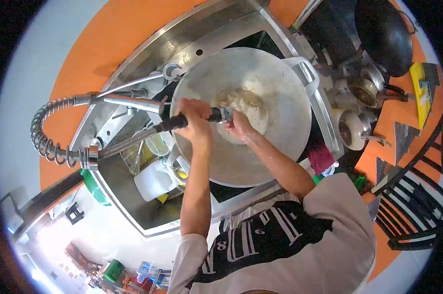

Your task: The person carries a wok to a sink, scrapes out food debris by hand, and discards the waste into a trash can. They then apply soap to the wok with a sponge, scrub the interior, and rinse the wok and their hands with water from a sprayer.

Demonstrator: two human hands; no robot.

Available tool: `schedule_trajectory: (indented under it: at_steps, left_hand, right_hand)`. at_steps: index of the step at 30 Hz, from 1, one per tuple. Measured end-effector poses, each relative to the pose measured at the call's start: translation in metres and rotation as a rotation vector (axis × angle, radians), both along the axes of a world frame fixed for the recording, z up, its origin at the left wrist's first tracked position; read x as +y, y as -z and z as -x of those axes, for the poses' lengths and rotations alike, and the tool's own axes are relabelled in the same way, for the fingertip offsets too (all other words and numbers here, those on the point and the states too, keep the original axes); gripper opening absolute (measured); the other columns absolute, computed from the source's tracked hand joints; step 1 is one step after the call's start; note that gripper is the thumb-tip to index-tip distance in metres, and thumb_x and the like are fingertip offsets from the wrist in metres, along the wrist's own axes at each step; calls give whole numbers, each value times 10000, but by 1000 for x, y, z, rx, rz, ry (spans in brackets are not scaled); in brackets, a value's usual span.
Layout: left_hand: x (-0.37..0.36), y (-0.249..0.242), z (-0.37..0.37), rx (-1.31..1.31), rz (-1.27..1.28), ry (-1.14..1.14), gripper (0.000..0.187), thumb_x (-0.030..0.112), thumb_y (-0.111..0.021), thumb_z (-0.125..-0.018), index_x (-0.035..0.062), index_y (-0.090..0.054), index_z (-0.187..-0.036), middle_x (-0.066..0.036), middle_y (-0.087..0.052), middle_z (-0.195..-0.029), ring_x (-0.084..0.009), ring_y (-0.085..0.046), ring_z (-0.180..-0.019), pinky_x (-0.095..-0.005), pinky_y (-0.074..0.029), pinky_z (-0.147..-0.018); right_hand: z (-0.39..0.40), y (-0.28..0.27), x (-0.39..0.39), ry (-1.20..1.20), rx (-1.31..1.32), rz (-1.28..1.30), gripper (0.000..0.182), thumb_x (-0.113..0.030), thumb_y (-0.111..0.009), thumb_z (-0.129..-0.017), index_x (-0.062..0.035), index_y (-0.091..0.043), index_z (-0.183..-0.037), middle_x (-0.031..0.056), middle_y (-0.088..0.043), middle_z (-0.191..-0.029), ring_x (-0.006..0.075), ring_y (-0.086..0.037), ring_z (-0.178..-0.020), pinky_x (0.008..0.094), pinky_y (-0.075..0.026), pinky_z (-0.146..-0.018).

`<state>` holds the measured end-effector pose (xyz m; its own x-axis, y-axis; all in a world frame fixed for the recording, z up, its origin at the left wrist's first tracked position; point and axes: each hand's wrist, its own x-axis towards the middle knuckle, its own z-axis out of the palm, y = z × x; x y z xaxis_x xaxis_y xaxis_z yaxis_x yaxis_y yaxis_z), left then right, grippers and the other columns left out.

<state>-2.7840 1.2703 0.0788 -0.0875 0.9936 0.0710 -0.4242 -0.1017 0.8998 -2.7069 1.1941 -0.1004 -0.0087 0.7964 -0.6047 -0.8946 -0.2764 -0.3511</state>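
Note:
My left hand (194, 120) is closed round the black handle of the sprayer hose (175, 122), over the left part of a large grey metal wok (285, 142). Close by, my right hand (241, 126) has its fingers bent at the sprayer's nozzle (226, 114); its fingertips are partly hidden. Cloudy, brownish liquid (251, 105) lies in the bottom of the wok. The wok sits across the metal sink, its looped handle (309, 76) at the upper right. A coiled spring (37, 132) arches at the left.
Left of the wok, the sink basin holds a white jug (155, 181), a whisk (135, 166) and a clear container (158, 144). Pans (351, 130) and a black wok (385, 36) stand at the right. A dark red cloth (320, 158) hangs by the sink edge.

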Motion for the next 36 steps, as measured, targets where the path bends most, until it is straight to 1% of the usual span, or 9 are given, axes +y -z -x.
schedule_trajectory:
  at_steps: [5, 6, 12, 16, 22, 24, 27, 31, 36]
  left_hand:
    - [-6, 14, 44, 47, -33, -44, 347, 138, -537, -1043, 63, -427, -722, -29, -386, -535, -160, -417, -457, -294, -374, -454]
    - [-7, 22, 59, 240, -105, 1, 393, 379, -488, -1086, 103, -449, -809, -21, -386, -562, -150, -382, -455, -315, -353, -459]
    - [-19, 25, 102, 433, -26, 34, 482, 495, -352, -1097, 101, -423, -829, -15, -375, -613, -138, -360, -516, -271, -329, -499]
    - [-27, 20, 106, 437, -33, -33, 450, 242, -524, -1065, 35, -489, -668, -60, -495, -555, -118, -426, -449, -276, -316, -431]
    - [-41, 10, 120, 396, 90, 1, 471, 250, -551, -1056, 54, -444, -641, -57, -493, -552, -118, -430, -459, -281, -322, -440]
    - [-50, 11, 124, 481, 64, 52, 462, 241, -553, -1055, 58, -441, -645, -55, -488, -551, -120, -433, -461, -282, -326, -442]
    - [-58, 14, 128, 401, 52, 196, 406, 338, -520, -1080, 63, -469, -785, -24, -442, -624, -130, -430, -517, -271, -356, -492]
    - [-60, 10, 139, 475, 81, 141, 412, 347, -515, -1078, 62, -470, -783, -28, -469, -631, -127, -440, -518, -269, -355, -489]
    - [-48, 4, 150, 442, 66, 88, 476, 271, -547, -1065, 53, -451, -654, -43, -486, -561, -119, -451, -482, -269, -336, -455]
  right_hand:
    - [16, -2, -17, -66, -116, 208, 297, -231, -475, -1038, -20, -630, -899, 63, -608, -721, 151, -554, -560, 300, -432, -513]
    - [11, 16, -14, -33, -263, 159, 316, -275, -515, -1038, -25, -635, -889, 78, -632, -740, 152, -581, -582, 302, -447, -516]
    - [49, 50, 40, 66, -1379, -137, 413, -347, -559, -1022, 42, -657, -1120, 203, -697, -1110, 300, -684, -996, 381, -538, -879]
    - [135, 48, 5, -473, -1810, -361, 686, -424, -518, -1025, -13, -335, -1543, 268, -205, -1637, 407, -124, -1545, 551, -136, -1246]
    - [69, 10, -79, -1180, -1384, -626, 711, -424, -497, -1029, 29, -305, -1543, 280, -203, -1635, 378, -122, -1554, 590, -76, -1242]
    - [53, 35, -67, -861, -1338, -192, 693, -435, -505, -1023, -3, -340, -1540, 247, -220, -1642, 375, -156, -1543, 607, -52, -1237]
    - [117, 78, -72, -694, -1839, -268, 702, -387, -566, -985, -144, -298, -1586, 165, -258, -1649, 419, -192, -1528, 588, -171, -1228]
    - [98, 37, -90, -839, -1567, -780, 747, -394, -584, -966, -76, -301, -1580, 179, -230, -1658, 426, -166, -1534, 594, -110, -1239]
    - [141, 67, -11, -762, -1992, -405, 715, -476, -461, -1032, -106, -249, -1606, 130, -114, -1697, 385, -110, -1553, 601, -81, -1240]
